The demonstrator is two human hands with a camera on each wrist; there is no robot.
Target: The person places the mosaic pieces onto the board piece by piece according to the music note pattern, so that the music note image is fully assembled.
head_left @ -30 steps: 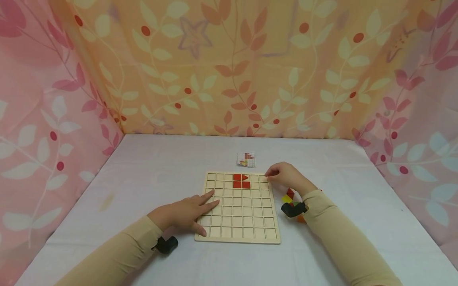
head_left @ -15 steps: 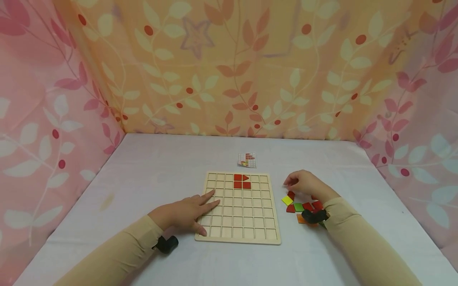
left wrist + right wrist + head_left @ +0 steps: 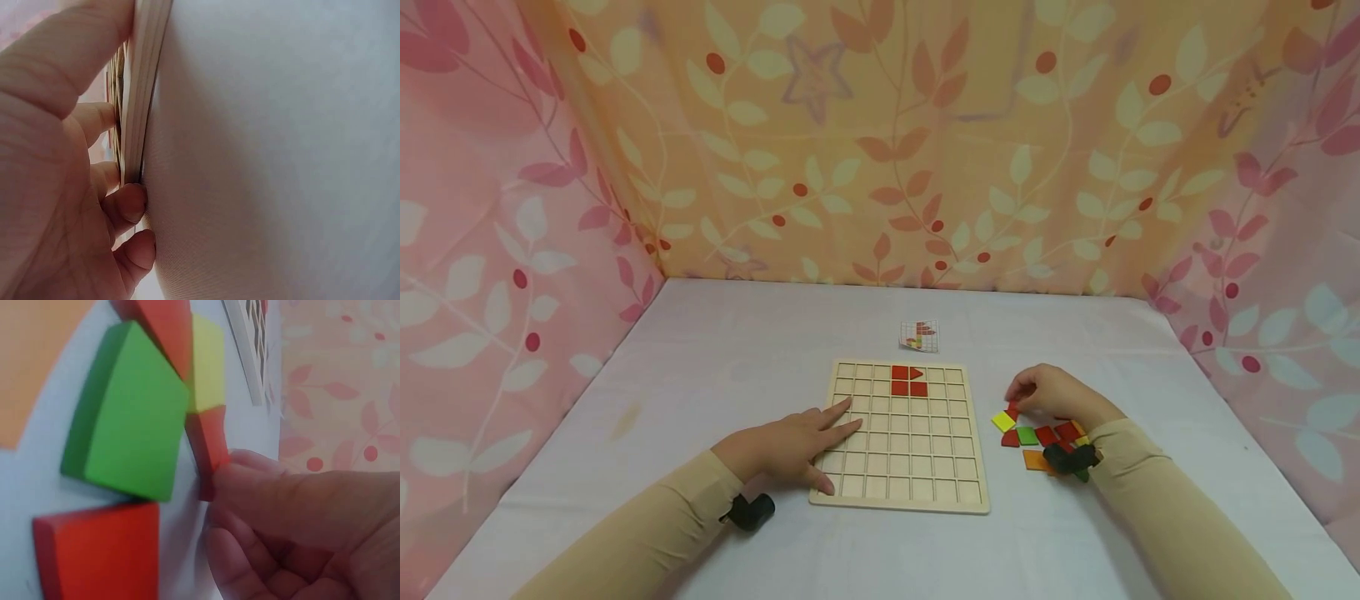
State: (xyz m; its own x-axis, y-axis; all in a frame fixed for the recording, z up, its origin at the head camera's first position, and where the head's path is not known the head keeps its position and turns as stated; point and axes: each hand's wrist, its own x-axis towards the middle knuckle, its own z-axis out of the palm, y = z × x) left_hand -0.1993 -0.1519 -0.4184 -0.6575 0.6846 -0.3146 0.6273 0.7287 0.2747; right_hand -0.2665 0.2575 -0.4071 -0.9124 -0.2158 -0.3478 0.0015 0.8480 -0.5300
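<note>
A pale wooden grid board (image 3: 887, 460) lies on the table with three red squares and a red triangle (image 3: 916, 373) set in its far rows. Across its left edge rests my left hand (image 3: 782, 446), two fingers and the thumb spread on top. In the left wrist view, other fingertips (image 3: 128, 203) touch the board's side edge. My right hand (image 3: 1047, 392) is right of the board, its thumb and index finger pinching the end of a red tile (image 3: 209, 440). That tile lies against a yellow tile (image 3: 1003, 422); its exact shape is partly hidden by the fingers.
Around the right hand lie a green tile (image 3: 1026, 436), an orange tile (image 3: 1034, 460) and several red ones. Beyond the board sits a small printed pattern card (image 3: 919, 335). Patterned cloth walls (image 3: 880, 150) enclose the white table (image 3: 737, 333) at the back and sides.
My right hand has drawn away from the board's far right corner, moving right and nearer to the tile pile, where it now grips a red tile. The left hand stays put.
</note>
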